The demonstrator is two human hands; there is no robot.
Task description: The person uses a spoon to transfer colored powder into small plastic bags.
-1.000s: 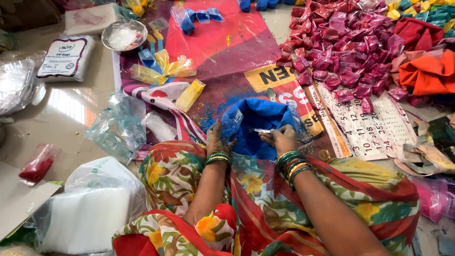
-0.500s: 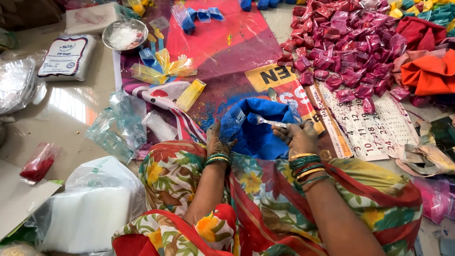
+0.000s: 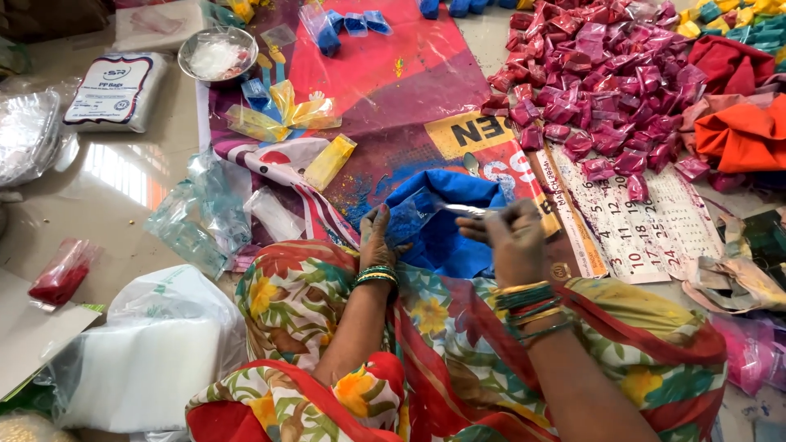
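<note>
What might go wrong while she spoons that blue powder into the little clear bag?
Powder may slip off the spoon in the right hand and miss the small bag that the left hand pinches open. Spilled blue would likely land on the blue powder sack or stain the flowered cloth on her lap. The thin bag may also fold shut.

The floor (image 3: 106,188) is smooth, pale stone or tile, and it shines. A bright patch of light (image 3: 123,168) is reflected on it at the left, with an orange tint at one edge. A big red printed sheet (image 3: 393,74) is spread flat over the floor in the middle. No wall, window or furniture comes into view; the whole scene lies at floor level.
</note>
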